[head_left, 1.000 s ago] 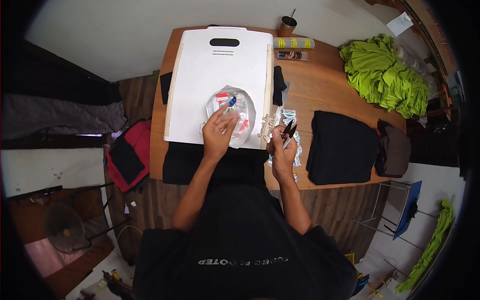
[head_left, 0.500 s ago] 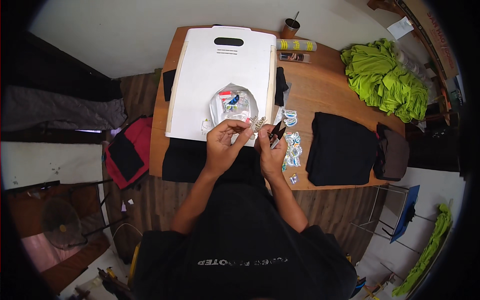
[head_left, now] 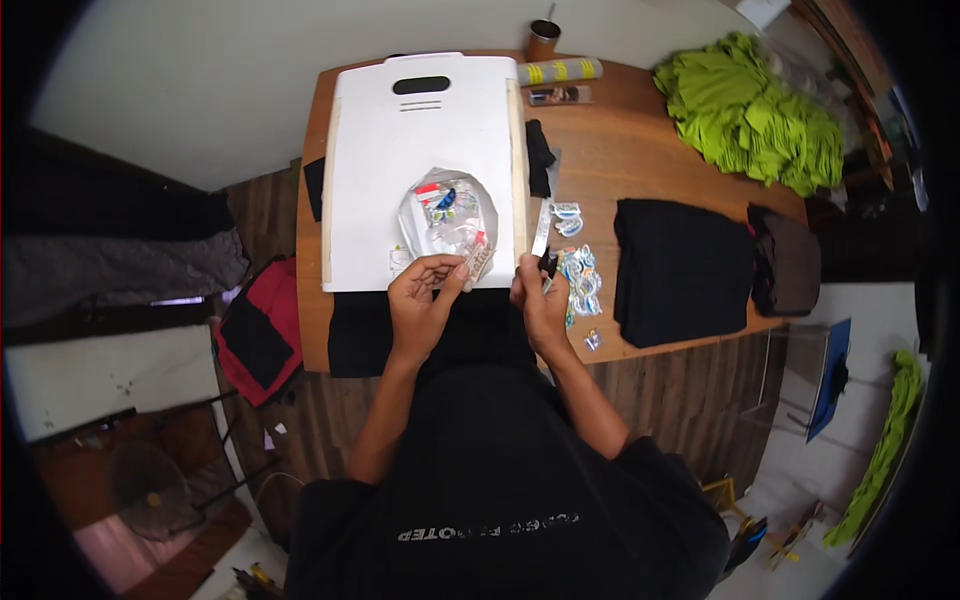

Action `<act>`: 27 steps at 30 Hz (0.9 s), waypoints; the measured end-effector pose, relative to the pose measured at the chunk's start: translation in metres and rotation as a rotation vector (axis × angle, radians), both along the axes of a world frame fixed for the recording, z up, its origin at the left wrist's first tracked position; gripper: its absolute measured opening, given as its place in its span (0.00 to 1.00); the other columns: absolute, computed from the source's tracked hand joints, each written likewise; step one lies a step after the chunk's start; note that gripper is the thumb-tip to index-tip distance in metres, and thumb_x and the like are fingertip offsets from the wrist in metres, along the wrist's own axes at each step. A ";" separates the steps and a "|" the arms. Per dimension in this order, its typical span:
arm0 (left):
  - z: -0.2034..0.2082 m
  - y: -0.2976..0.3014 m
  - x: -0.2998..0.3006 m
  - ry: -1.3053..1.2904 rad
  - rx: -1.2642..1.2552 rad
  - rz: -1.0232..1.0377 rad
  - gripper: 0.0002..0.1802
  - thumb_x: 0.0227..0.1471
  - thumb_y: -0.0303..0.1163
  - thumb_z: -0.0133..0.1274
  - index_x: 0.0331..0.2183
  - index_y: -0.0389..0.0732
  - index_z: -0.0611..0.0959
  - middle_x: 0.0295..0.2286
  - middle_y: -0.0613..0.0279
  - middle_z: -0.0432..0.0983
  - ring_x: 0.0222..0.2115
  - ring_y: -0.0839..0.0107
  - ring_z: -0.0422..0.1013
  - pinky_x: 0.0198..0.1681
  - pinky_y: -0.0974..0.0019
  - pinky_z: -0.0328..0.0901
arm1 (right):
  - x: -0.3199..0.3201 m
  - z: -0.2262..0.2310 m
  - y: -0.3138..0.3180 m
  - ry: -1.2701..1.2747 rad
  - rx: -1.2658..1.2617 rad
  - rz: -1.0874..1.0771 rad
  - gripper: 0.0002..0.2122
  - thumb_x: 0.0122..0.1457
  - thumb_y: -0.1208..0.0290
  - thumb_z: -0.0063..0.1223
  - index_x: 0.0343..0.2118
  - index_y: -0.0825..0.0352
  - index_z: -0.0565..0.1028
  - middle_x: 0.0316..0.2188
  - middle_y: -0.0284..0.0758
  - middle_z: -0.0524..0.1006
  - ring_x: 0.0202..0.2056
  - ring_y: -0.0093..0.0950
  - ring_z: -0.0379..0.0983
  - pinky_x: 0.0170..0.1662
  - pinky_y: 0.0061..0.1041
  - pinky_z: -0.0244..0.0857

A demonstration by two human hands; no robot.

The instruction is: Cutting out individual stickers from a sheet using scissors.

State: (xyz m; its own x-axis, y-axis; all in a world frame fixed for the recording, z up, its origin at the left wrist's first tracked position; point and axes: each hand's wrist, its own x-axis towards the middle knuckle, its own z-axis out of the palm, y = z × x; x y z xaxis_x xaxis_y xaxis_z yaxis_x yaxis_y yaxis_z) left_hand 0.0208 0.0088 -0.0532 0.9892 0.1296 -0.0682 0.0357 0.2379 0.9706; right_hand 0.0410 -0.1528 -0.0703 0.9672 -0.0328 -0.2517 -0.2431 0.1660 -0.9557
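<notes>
My left hand (head_left: pixel 425 300) pinches a small clear strip with brown lettering (head_left: pixel 478 266) between thumb and fingertips, over the front edge of the white board. Just to the right, my right hand (head_left: pixel 542 305) is closed round a pair of small scissors (head_left: pixel 547 264); only a dark part shows past the fingers. A round opening or bowl-like white bag (head_left: pixel 407 222) on the board holds clear plastic packets with red and blue bits. Several colourful cut-out stickers (head_left: pixel 582 282) lie on the table beside my right hand, and a pale narrow strip (head_left: pixel 541 228) lies beyond it.
The white board (head_left: pixel 370 160) lies on the wooden table (head_left: pixel 615 150). To the right are folded black cloth (head_left: pixel 680 270) and a brown folded piece (head_left: pixel 785 260). Farther back sit a lime-green fabric heap (head_left: pixel 750 120), a patterned roll (head_left: pixel 560 71) and a brown cup (head_left: pixel 543 40).
My hands have moved apart, and the lettered strip is now in my left hand alone. The scissors have turned in my right hand. The whole view has shifted slightly.
</notes>
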 end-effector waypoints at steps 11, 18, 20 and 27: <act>-0.059 0.000 -0.031 0.134 0.390 -0.356 0.08 0.51 0.24 0.60 0.36 0.35 0.84 0.25 0.70 0.78 0.23 0.87 0.66 0.27 0.80 0.58 | -0.035 -0.040 -0.034 -0.011 -0.371 0.351 0.10 0.55 0.71 0.61 0.39 0.68 0.78 0.22 0.28 0.67 0.25 0.16 0.60 0.29 0.17 0.58; -0.075 -0.009 -0.031 0.038 0.590 -0.368 0.13 0.47 0.27 0.63 0.38 0.39 0.84 0.27 0.70 0.78 0.24 0.84 0.66 0.28 0.77 0.56 | -0.055 -0.101 -0.080 0.274 -0.302 0.021 0.07 0.57 0.71 0.58 0.34 0.70 0.77 0.28 0.30 0.76 0.31 0.17 0.70 0.35 0.18 0.64; -0.075 -0.008 -0.031 0.043 0.596 -0.465 0.13 0.47 0.28 0.63 0.38 0.40 0.84 0.27 0.69 0.78 0.24 0.82 0.66 0.28 0.76 0.56 | -0.052 -0.120 -0.101 0.254 -0.532 -0.119 0.07 0.58 0.73 0.56 0.35 0.72 0.76 0.28 0.31 0.77 0.32 0.17 0.71 0.36 0.19 0.65; -0.072 -0.002 -0.030 0.082 0.633 -0.408 0.10 0.49 0.28 0.61 0.37 0.40 0.84 0.28 0.68 0.77 0.24 0.81 0.66 0.27 0.74 0.56 | -0.029 -0.172 -0.150 0.220 -0.464 -0.393 0.08 0.59 0.71 0.57 0.36 0.71 0.76 0.27 0.29 0.77 0.29 0.15 0.70 0.35 0.17 0.66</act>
